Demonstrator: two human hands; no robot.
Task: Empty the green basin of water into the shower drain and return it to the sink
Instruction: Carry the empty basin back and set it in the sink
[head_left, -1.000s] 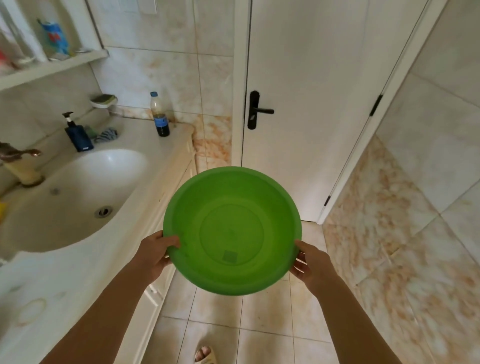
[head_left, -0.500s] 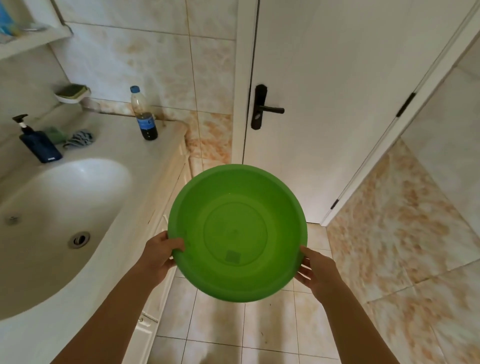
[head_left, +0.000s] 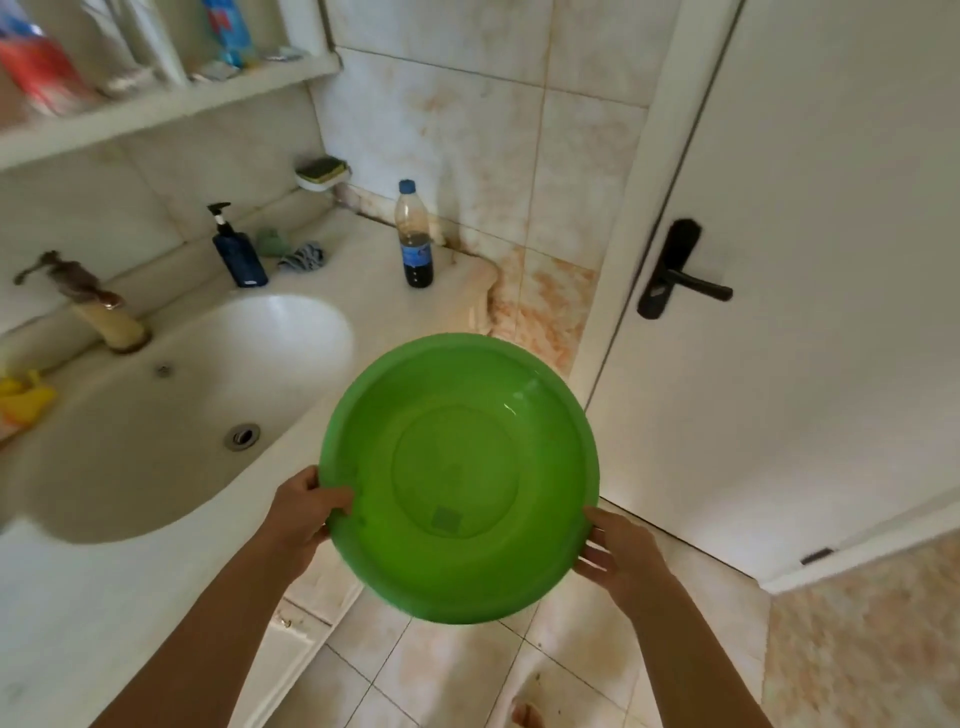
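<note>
Item: round green translucent plastic basin (head_left: 460, 475), held in the air just off the front edge of the white desk (head_left: 104, 597), beside the oval white sink (head_left: 171, 415). Left hand (head_left: 306, 512) and right hand (head_left: 621, 558) each clasped an opposite rim. Appeared empty; judged light, stiff, possibly wet-slick; rim the best hold.

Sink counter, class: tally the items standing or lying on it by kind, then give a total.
Pump bottle: 1
Drink bottle: 1
Crumpled cloths: 2
Yellow item at the left edge: 1
Total: 5
</note>
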